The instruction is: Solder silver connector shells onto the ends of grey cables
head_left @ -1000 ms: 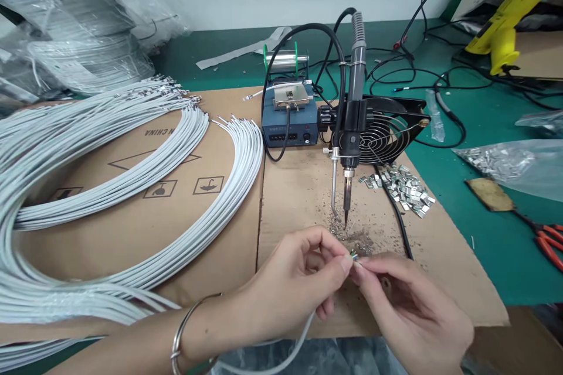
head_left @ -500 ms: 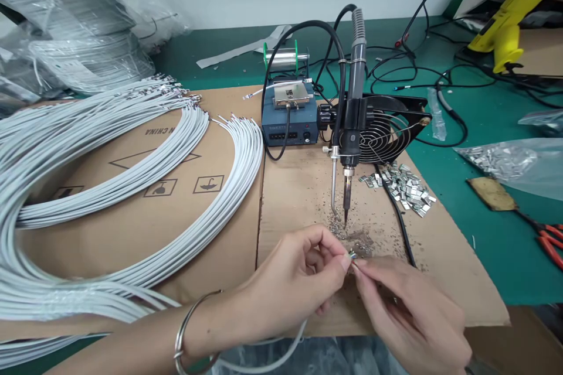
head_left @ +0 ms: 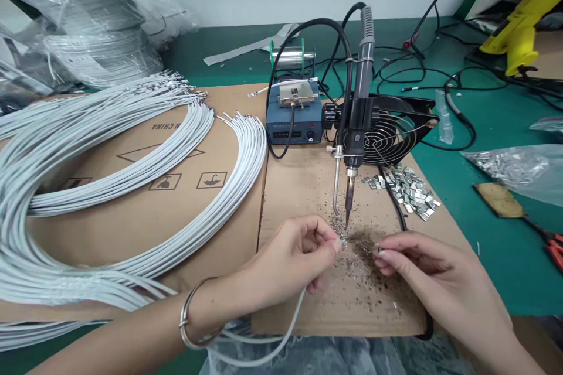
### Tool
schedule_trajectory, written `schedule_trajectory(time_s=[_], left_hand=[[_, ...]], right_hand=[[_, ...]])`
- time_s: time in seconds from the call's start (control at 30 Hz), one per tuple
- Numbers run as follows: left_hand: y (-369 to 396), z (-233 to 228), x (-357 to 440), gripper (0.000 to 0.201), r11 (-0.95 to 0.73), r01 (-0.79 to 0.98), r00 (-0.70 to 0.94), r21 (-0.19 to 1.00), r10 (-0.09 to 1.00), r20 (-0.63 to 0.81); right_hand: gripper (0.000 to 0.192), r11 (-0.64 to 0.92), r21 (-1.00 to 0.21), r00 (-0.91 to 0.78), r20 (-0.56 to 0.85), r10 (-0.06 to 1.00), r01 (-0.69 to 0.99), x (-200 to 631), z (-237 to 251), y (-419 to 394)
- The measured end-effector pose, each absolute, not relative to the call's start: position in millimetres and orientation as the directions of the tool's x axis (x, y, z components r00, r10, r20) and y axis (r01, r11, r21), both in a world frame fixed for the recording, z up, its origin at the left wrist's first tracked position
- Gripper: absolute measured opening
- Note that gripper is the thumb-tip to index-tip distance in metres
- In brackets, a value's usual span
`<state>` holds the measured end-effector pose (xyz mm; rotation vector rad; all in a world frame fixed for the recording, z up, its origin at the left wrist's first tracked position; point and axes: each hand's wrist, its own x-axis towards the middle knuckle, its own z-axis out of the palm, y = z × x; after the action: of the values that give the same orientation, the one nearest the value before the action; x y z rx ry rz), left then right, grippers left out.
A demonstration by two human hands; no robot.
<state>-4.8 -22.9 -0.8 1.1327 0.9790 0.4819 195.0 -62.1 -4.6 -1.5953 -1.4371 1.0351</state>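
Observation:
My left hand (head_left: 303,252) is closed in a pinch around the end of a white cable (head_left: 291,322). Small coloured wire ends (head_left: 342,239) stick out past its fingertips, just below the tip of a soldering iron (head_left: 349,196) clamped upright in a stand. The cable hangs from under the palm and loops toward the bench's front edge. To the right, apart from the wires, my right hand (head_left: 433,263) has its thumb and index finger pressed together. A tiny dark and shiny bit shows at those fingertips, too small to name. Small metal connectors (head_left: 413,193) lie piled beyond that hand.
Bundled white cables (head_left: 220,199) cover the cardboard (head_left: 290,187) on the left. Behind the iron stand a blue soldering station (head_left: 294,120), a solder spool (head_left: 288,57) and a black fan (head_left: 387,135). Red-handled pliers (head_left: 555,249) and a bag of metal parts (head_left: 519,164) lie right.
My right hand has moved away to the right from the wire ends, where both hands' fingertips met. My left hand keeps its pinch on the cable, slightly nearer the iron tip.

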Motion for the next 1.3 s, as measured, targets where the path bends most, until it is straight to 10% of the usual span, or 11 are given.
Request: schedule_trajectory(time_s=[0.53, 1.3], left_hand=[[-8, -7, 2, 0.019, 0.372, 0.156, 0.460, 0.915, 0.792, -0.401], [-4, 0, 9, 0.013, 0.483, 0.046, 0.435, 0.874, 0.778, -0.453]], right_hand=[[0.015, -0.433, -0.897, -0.264, -0.440, 0.858, 0.088, 188, -6, -15], [0.020, -0.449, -0.888, -0.233, -0.418, 0.878, -0.100, 181, -6, -14]])
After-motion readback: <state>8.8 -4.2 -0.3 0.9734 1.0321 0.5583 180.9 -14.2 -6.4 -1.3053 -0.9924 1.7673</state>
